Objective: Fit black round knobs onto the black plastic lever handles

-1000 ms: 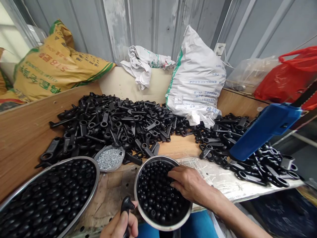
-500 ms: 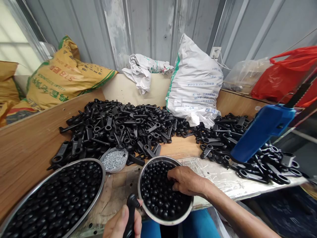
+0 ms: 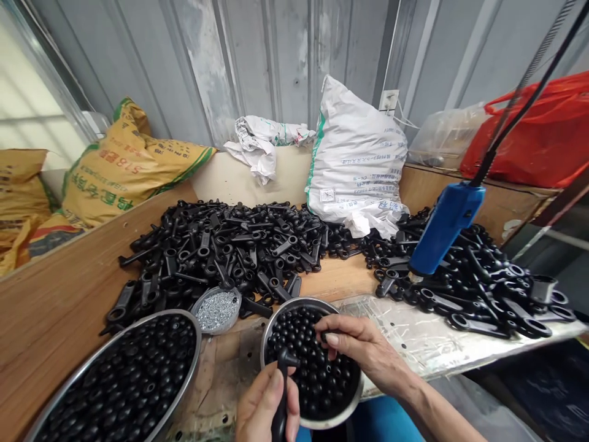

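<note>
Ribbed grey wall (image 3: 257, 73) backs the bench (image 3: 343, 281). Left to right: a large basin (image 3: 199, 351) of black balls (image 3: 119, 374), a tub (image 3: 237, 310) of silver fasteners (image 3: 215, 309), the left hand (image 3: 260, 402) gripping a black handle (image 3: 281, 402), the right hand (image 3: 361, 344) pinching a black piece (image 3: 328, 335) (partly hidden) above a steel bowl (image 3: 327, 423), then a blue tool (image 3: 446, 230).

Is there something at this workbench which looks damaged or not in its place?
Two things: the front covering looks scratched and worn, unlike the smooth wood behind it, and crumpled white packaging hangs untidily over the back board.
</note>
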`<state>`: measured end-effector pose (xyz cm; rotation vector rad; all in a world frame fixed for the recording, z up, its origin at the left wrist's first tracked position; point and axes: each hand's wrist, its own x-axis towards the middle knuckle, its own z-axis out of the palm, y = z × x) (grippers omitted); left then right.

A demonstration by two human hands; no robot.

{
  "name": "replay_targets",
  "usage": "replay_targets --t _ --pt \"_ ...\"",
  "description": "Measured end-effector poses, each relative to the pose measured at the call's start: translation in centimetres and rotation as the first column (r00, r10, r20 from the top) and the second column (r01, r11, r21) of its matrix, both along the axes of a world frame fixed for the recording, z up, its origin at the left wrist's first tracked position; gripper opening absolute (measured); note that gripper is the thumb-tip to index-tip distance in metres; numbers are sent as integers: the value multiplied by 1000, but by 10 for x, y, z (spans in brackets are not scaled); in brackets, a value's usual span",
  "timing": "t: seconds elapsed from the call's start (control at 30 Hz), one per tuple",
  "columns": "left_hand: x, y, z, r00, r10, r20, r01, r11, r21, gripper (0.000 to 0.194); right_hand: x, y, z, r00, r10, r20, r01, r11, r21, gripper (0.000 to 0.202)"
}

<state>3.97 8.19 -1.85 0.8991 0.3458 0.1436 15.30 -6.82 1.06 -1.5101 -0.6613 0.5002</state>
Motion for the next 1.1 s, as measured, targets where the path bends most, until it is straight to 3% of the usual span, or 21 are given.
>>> replay_targets --t 0.13,0.43,0.7,0.9,1.1 --pt "10 -8 10 1000 -20 12 21 1000 -19 40 -12 5 -1 991 26 -129 0 981 195 22" --pt "16 -18 9 998 -48 38 48 999 10 40 -22 6 -9 955 82 -286 29 931 363 26" --pt "13 -23 10 1000 5 16 -7 997 74 37 -23 -6 -6 968 127 -216 -96 984 149 21" --pt "11 -25 10 997 43 60 -49 993 105 34 -25 -1 -5 936 120 -330 -23 959 283 24" --pt "11 -29 8 982 182 46 -184 982 32 32 -32 22 -12 832 140 -537 134 888 440 26"
